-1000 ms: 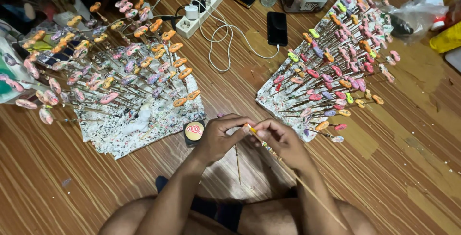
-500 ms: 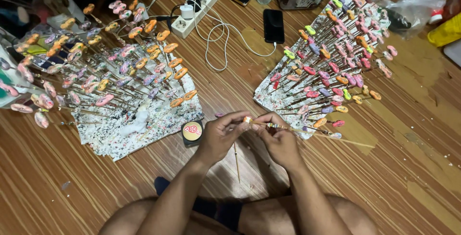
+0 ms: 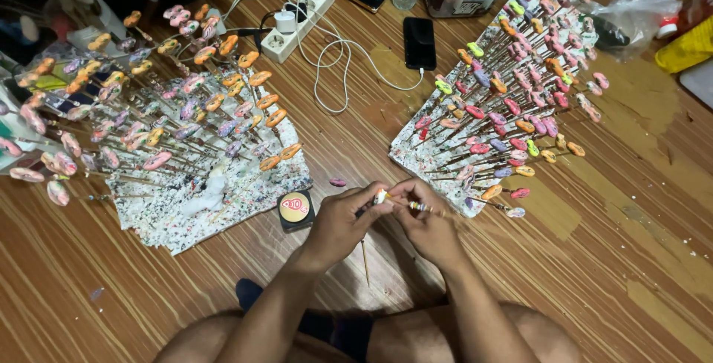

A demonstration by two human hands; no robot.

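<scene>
Over the wooden floor (image 3: pixel 609 259), just in front of the person's knees, both hands meet on one thin stick (image 3: pixel 425 208). The left hand (image 3: pixel 343 220) pinches a small pale piece (image 3: pixel 380 197) at the stick's end between thumb and fingertips, and the right hand (image 3: pixel 423 218) is closed on the stick just beside it, so the two grips almost touch. A small round tin (image 3: pixel 295 208) sits on the floor just left of the left hand, and a loose stick (image 3: pixel 365 259) lies below the hands. Two speckled boards stand to either side, the left board (image 3: pixel 215 200) and the right board (image 3: pixel 438 155), each crowded with sticks bearing coloured pieces. To do this well, I judge the grips should stay close together so the thin stick does not bend, with light pressure on the piece, which looks easy to mark.
</scene>
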